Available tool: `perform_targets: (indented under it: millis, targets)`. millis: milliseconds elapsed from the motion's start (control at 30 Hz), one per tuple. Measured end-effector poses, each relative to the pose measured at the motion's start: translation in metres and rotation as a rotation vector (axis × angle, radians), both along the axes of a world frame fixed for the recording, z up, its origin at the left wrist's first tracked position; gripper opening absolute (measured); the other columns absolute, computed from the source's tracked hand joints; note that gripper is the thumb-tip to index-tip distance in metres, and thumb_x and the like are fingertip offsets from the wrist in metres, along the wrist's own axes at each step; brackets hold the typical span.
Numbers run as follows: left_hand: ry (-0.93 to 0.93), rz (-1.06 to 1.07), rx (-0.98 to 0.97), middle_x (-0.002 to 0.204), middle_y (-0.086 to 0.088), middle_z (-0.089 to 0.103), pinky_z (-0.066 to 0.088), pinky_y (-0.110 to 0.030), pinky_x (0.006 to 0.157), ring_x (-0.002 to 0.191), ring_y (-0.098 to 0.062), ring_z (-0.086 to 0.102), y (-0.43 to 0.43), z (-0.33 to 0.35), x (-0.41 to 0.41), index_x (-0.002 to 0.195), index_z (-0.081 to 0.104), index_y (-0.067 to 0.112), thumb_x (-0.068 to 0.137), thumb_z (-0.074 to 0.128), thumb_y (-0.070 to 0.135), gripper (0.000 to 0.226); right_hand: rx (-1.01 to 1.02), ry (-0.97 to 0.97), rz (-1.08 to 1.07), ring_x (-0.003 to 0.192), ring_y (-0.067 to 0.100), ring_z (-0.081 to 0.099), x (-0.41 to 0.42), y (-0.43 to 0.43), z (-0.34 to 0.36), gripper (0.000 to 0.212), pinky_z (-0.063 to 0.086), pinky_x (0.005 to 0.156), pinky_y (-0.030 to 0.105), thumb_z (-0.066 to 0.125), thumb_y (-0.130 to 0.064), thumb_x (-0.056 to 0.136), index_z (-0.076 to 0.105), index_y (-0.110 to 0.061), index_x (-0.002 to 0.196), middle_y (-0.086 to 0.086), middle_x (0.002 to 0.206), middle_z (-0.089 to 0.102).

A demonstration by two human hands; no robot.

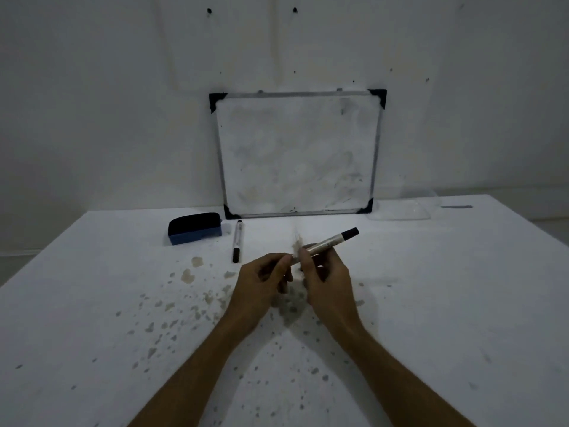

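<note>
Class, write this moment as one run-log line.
right hand grips marker | left hand pinches its near end | second marker, eraser on table | whiteboard leans on wall

Both bare forearms reached in from the near edge and converged toward the middle. The left hand was curled, its fingertips pinching the near, left end of a marker. The right hand, just beside it on the right, gripped the barrel between curled fingers and thumb, with knuckles turned toward the left hand.
</note>
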State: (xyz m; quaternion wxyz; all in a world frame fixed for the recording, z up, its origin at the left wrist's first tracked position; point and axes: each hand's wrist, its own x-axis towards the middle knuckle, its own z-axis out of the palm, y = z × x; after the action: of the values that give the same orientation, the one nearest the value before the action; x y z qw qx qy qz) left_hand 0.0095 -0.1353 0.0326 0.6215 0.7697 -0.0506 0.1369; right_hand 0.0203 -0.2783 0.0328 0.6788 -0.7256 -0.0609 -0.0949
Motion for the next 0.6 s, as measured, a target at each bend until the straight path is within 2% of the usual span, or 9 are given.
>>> perform_targets:
  millis: [67, 133, 200, 233, 300, 333, 400, 500, 600]
  targets:
    - [-0.006, -0.031, -0.008, 0.076, -0.005, 0.072, 0.056, -0.025, 0.062, 0.062, -0.011, 0.064, -0.001, 0.000, -0.001, 0.115, 0.072, 0.018, 0.103, 0.056, 0.029, 0.023, 0.005, 0.007, 0.032, 0.051, 0.006, 0.055, -0.002, 0.005, -0.001, 0.024, 0.046, 0.049, 0.022, 0.058, -0.041, 0.101, 0.064, -0.019, 0.105, -0.002, 0.074, 0.066]
    - [-0.002, -0.037, -0.034, 0.085, -0.010, 0.072, 0.056, -0.028, 0.063, 0.066, -0.014, 0.064, -0.003, 0.000, -0.004, 0.121, 0.061, 0.021, 0.104, 0.053, 0.034, 0.023, 0.059, 0.031, 0.052, 0.045, 0.005, 0.051, -0.002, 0.007, 0.003, 0.027, 0.042, 0.043, 0.020, 0.056, -0.037, 0.103, 0.063, -0.010, 0.103, -0.006, 0.067, 0.063]
    - [-0.020, -0.033, 0.017, 0.092, -0.003, 0.073, 0.056, -0.034, 0.063, 0.068, -0.017, 0.064, -0.005, -0.001, -0.006, 0.120, 0.055, 0.022, 0.103, 0.051, 0.041, 0.026, 0.116, 0.077, 0.087, 0.041, 0.003, 0.049, -0.001, 0.008, 0.006, 0.032, 0.039, 0.039, 0.019, 0.055, -0.036, 0.103, 0.061, -0.004, 0.101, -0.010, 0.058, 0.060]
    - [-0.040, -0.031, 0.075, 0.093, 0.002, 0.073, 0.056, -0.034, 0.061, 0.066, -0.015, 0.064, -0.007, -0.002, -0.007, 0.119, 0.054, 0.021, 0.103, 0.050, 0.041, 0.026, 0.135, 0.100, 0.097, 0.040, 0.004, 0.048, 0.000, 0.008, 0.007, 0.034, 0.038, 0.039, 0.020, 0.055, -0.037, 0.103, 0.060, -0.004, 0.100, -0.010, 0.057, 0.059]
    - [-0.085, -0.019, 0.205, 0.093, 0.009, 0.072, 0.049, -0.021, 0.055, 0.060, -0.004, 0.060, -0.009, -0.002, -0.006, 0.118, 0.054, 0.018, 0.107, 0.046, 0.035, 0.022, 0.169, 0.135, 0.094, 0.042, 0.008, 0.047, 0.000, 0.007, 0.008, 0.036, 0.038, 0.040, 0.022, 0.057, -0.040, 0.101, 0.061, -0.005, 0.098, -0.004, 0.059, 0.059]
    - [-0.096, -0.008, 0.260, 0.089, 0.012, 0.070, 0.044, -0.015, 0.054, 0.057, -0.001, 0.058, -0.011, -0.003, -0.005, 0.115, 0.055, 0.017, 0.109, 0.043, 0.033, 0.021, 0.181, 0.146, 0.085, 0.044, 0.009, 0.047, 0.000, 0.007, 0.007, 0.035, 0.039, 0.040, 0.022, 0.056, -0.040, 0.102, 0.062, -0.005, 0.098, -0.003, 0.061, 0.060]
    - [-0.103, 0.013, 0.341, 0.073, 0.014, 0.059, 0.037, -0.012, 0.052, 0.053, -0.001, 0.052, -0.012, -0.005, -0.003, 0.105, 0.056, 0.018, 0.110, 0.038, 0.033, 0.024, 0.198, 0.150, 0.079, 0.045, 0.009, 0.048, 0.000, 0.006, 0.007, 0.034, 0.040, 0.041, 0.022, 0.056, -0.038, 0.103, 0.061, -0.005, 0.098, -0.007, 0.061, 0.063]
    - [-0.092, 0.045, 0.459, 0.063, 0.010, 0.046, 0.035, -0.019, 0.051, 0.053, -0.006, 0.045, -0.011, -0.010, -0.002, 0.087, 0.048, 0.024, 0.108, 0.029, 0.043, 0.035, 0.199, 0.146, 0.110, 0.046, 0.008, 0.048, -0.001, 0.006, 0.007, 0.032, 0.041, 0.041, 0.021, 0.055, -0.037, 0.103, 0.060, -0.007, 0.094, -0.007, 0.060, 0.060]
    - [0.035, -0.036, 0.322, 0.063, 0.004, 0.046, 0.038, -0.025, 0.053, 0.052, -0.005, 0.041, -0.013, -0.009, -0.004, 0.079, 0.045, 0.028, 0.109, 0.027, 0.045, 0.038, 0.183, 0.144, 0.125, 0.045, 0.006, 0.048, 0.000, 0.006, 0.005, 0.031, 0.042, 0.042, 0.020, 0.055, -0.036, 0.103, 0.058, -0.006, 0.095, -0.006, 0.059, 0.059]
